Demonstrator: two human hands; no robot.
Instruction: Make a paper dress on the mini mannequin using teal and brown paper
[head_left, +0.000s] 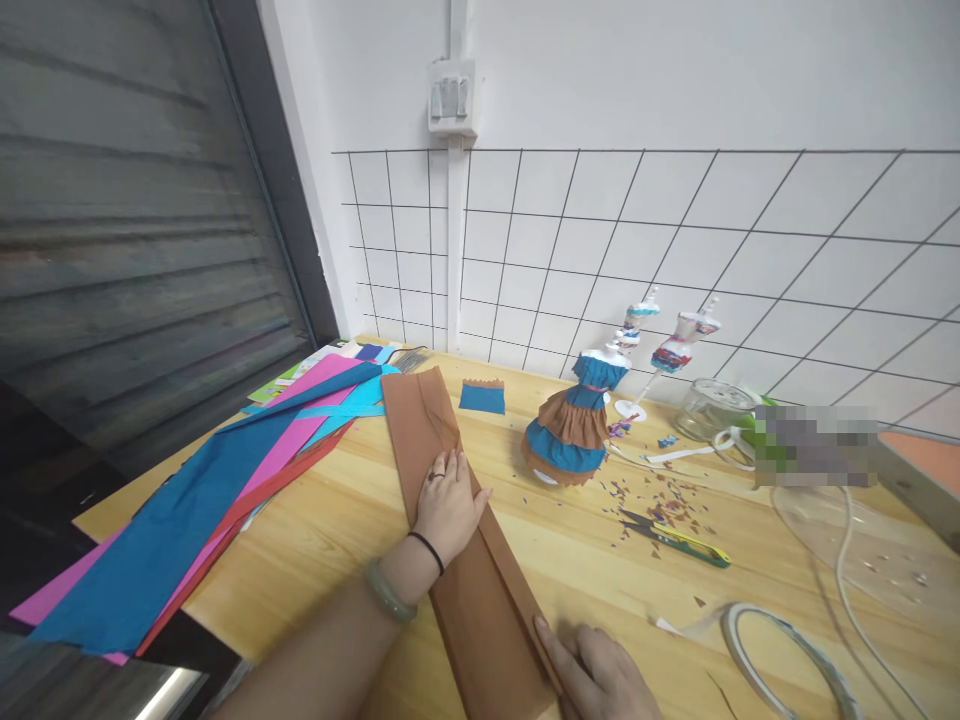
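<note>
A long strip of brown paper [480,610] runs from the middle of the wooden table down to the front edge of the view, with a fold along its right side. My left hand [448,505] lies on the paper's upper half with its fingers spread. Near the lower right, my right hand [592,670] touches the folded edge with the index finger stretched out; its other fingers are curled. A small blue and brown piece [483,397] lies behind the strip. To the right stands a mannequin form [574,420] in a layered blue and brown paper dress.
Blue, pink and red papers [202,490] are heaped at left. Yellow-green snips [679,540] lie among paper scraps at right, near a roll of tape [739,650]. Two small forms [673,352], a clear jar [712,408] and a cable [847,570] are farther right.
</note>
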